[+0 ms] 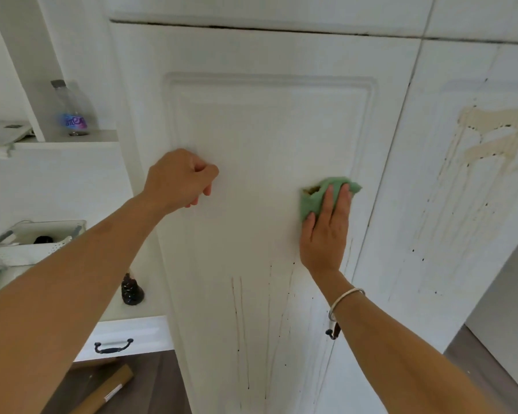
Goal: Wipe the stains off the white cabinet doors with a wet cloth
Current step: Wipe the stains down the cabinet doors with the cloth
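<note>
A tall white cabinet door fills the middle of the head view. My right hand presses a green cloth flat against the door's right side, fingers straight. The cloth has a brown smear at its top left. My left hand rests against the door's left side with its fingers curled and nothing in it. Thin dark drip streaks run down the lower part of this door. The neighbouring door on the right carries a large beige splash with runs and dark specks.
An open shelf at left holds a clear plastic bottle. Below are a white tray, a dark bottle and a drawer with a black handle. A cardboard roll lies on the wood floor. A dark door knob shows behind my right wrist.
</note>
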{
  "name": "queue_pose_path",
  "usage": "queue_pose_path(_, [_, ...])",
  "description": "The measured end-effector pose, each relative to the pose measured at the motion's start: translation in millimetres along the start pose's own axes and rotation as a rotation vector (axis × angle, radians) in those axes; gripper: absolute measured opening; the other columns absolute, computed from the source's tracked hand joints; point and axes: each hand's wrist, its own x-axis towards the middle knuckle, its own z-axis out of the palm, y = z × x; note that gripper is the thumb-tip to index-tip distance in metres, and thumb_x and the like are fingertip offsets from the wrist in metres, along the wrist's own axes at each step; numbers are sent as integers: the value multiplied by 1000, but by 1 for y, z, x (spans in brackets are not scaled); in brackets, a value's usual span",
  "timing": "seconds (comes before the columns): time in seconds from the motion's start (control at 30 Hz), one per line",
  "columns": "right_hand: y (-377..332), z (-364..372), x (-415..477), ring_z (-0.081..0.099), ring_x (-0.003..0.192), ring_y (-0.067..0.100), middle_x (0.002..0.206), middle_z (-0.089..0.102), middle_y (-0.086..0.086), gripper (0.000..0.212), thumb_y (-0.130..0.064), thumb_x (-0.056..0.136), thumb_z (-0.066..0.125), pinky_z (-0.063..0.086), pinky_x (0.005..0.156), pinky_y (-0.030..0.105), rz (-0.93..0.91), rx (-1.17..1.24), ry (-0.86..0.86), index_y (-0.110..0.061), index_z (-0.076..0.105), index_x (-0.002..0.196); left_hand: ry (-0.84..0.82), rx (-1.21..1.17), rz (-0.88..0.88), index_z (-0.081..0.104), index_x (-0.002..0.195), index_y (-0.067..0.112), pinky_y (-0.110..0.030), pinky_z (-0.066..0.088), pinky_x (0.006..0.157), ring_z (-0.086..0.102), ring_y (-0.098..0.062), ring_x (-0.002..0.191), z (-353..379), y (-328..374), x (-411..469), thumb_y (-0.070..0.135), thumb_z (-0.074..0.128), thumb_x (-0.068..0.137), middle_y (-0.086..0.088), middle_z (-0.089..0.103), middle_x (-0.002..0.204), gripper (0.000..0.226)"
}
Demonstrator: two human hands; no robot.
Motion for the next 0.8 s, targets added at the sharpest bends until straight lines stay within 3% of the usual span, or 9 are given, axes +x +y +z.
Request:
queue_pose_path(0.37, [28,14,-101,0,150,29,161,-4,14,63,-28,100,23,15,120,50,167,-139,-163,-6,-4,153,-8,14,-20,65,49,15,-25,43,60,51,-9,32,0,0,2,30,52,82,-1,56,37,38])
queue_pose_path(0.5, [9,10,-40,5,149,33,159,6,21,59,-26,100,22,9,121,47,199,-138,-21,-2,8,152,5,26,-14,65,50,15,-24,42,60,52,-11,34,0,1,0,30,52,83,-1,56,38,39])
queue_pose_path(0.63, [6,-4,44,16,147,38,158,16,24,57,-26,100,25,13,120,49,427,-27,242,0,19,151,-4,26,-16,64,49,15,-25,43,62,51,-10,33,0,1,1,29,52,84,-1,55,37,40])
queue_pose_path(0.8, [29,3,-5,13,147,38,158,12,25,58,-24,100,27,14,120,47,391,-38,163,0,16,152,0,20,-42,65,49,15,-26,43,61,51,-10,33,1,3,2,29,53,83,-1,55,37,39])
